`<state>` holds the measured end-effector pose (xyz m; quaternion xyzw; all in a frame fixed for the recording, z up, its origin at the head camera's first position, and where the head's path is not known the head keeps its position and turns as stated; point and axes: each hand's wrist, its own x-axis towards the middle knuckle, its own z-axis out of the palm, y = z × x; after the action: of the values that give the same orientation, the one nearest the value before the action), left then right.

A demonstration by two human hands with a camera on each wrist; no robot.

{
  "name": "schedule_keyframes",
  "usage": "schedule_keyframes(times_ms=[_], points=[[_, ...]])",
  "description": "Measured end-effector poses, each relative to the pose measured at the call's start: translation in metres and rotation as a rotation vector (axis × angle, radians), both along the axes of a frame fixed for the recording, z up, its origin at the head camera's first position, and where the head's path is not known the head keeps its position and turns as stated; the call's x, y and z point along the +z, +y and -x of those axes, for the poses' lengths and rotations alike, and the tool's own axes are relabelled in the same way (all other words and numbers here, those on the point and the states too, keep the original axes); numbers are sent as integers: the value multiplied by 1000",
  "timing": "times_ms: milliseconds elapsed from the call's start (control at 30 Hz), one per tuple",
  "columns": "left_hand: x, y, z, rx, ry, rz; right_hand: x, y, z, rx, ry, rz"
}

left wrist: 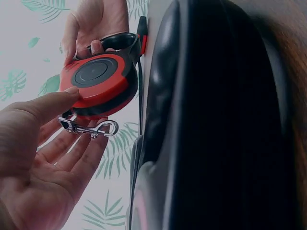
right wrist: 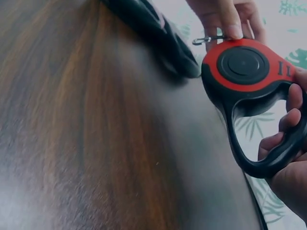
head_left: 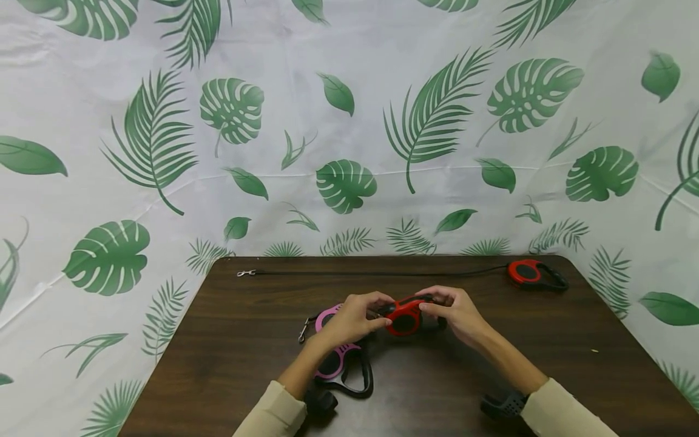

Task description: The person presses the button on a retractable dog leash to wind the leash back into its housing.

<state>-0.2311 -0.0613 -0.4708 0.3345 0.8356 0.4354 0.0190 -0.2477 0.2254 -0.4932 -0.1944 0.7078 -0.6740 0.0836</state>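
Mid-frame, the right hand (head_left: 455,312) grips the red leash (head_left: 405,320) by its handle (right wrist: 261,168), the left hand (head_left: 355,317) pinches its casing (left wrist: 96,72) — should that pinch slacken, the clip (left wrist: 91,129) could dangle.

Left hand (head_left: 355,318) and right hand (head_left: 457,311) held close together

The left thumb (left wrist: 50,103) reaches forward above long, outstretched fingers. The right hand's fingers curl in a grip. Left forearm (head_left: 308,363) and right forearm (head_left: 510,361) slant inward.
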Motion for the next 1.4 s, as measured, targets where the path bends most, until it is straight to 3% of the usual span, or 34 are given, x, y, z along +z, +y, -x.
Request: schedule_keyframes(times_ms=[567,967,1200,1400], points=[[-10,17,3,57,-9,112,-19,10,6,-55,-97,-40],[-17,25,6,151,29,143,-20,9,6,-124,15,-312],[-15,29,11,159,30,208,-20,11,10,-147,137,-446],[-10,32,14,153,-7,287,-20,14,14,-153,152,-494]])
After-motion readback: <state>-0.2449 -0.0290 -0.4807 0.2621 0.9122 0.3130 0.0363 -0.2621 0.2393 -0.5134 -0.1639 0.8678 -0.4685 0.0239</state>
